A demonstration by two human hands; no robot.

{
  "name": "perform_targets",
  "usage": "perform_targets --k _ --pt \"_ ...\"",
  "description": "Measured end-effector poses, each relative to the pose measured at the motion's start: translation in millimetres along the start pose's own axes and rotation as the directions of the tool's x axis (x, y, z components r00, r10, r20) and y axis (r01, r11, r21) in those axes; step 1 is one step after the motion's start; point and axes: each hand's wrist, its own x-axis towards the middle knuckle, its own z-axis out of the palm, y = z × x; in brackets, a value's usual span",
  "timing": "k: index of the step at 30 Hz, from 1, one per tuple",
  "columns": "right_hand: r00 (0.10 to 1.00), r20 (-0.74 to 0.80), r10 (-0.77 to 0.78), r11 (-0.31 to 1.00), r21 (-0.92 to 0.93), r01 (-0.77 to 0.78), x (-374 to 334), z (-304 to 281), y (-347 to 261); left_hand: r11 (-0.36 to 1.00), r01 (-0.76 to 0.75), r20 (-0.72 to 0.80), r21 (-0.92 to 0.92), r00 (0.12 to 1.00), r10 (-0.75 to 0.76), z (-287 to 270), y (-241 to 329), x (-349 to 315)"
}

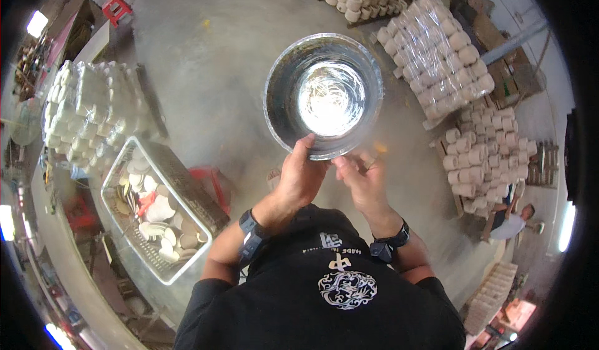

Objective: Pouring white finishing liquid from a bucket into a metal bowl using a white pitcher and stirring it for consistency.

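Observation:
A round metal basin [281,94] is held out in front of me, its inside facing up. Bright light reflects off its scratched, shiny bottom, and it looks to have nothing in it. My left hand [301,178] grips the near rim, thumb over the edge and fingers underneath. Just to the right, my right hand [365,178] is closed at the same rim, its thumb against the edge and its fingers curled and slightly blurred. Both wrists wear dark bands.
On my left stands a white plastic crate [134,241] of pale flat pieces, beside a red stool [212,184]. Wrapped stacks [93,113] of pale pottery stand beyond. More stacked pots [437,56] line the right, where another person [508,224] is near the wall.

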Motion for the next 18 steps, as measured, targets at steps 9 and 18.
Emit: perform_targets --k 9,18 --pt "0.972 0.09 0.216 0.965 0.133 -0.226 93 43 4 0.935 -0.354 -0.336 -0.021 0.883 0.327 -15 73 51" --pt "0.865 0.261 0.429 0.821 0.287 -0.494 238 57 22 0.791 -0.163 -0.542 0.589 0.646 0.537 -44 127 139"
